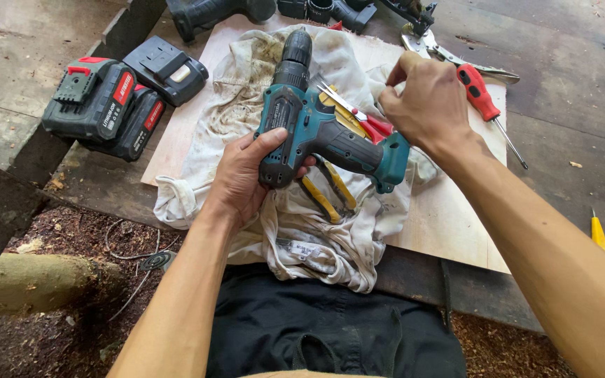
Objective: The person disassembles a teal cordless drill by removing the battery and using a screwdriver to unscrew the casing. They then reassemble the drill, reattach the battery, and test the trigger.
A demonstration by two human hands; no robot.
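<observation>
Teal and black, the drill (302, 126) lies across a stained white cloth (246, 112) on a plywood sheet (449, 217), chuck pointing away from the person, battery foot toward the right. The left hand (243, 178) cups the rear of the motor housing, fingers underneath and thumb laid over the top, closed firmly on it. The right hand (425, 101) hovers over the handle's foot, fingers curled in a loose fist; what they pinch, if anything, I cannot tell. To work well here, the left grip should keep the drill from rolling while the right works at the base. Both forearms reach forward, wrists bent slightly inward. Red and yellow pliers (341, 115) lie under the drill; spare batteries (106, 105) sit at left.
</observation>
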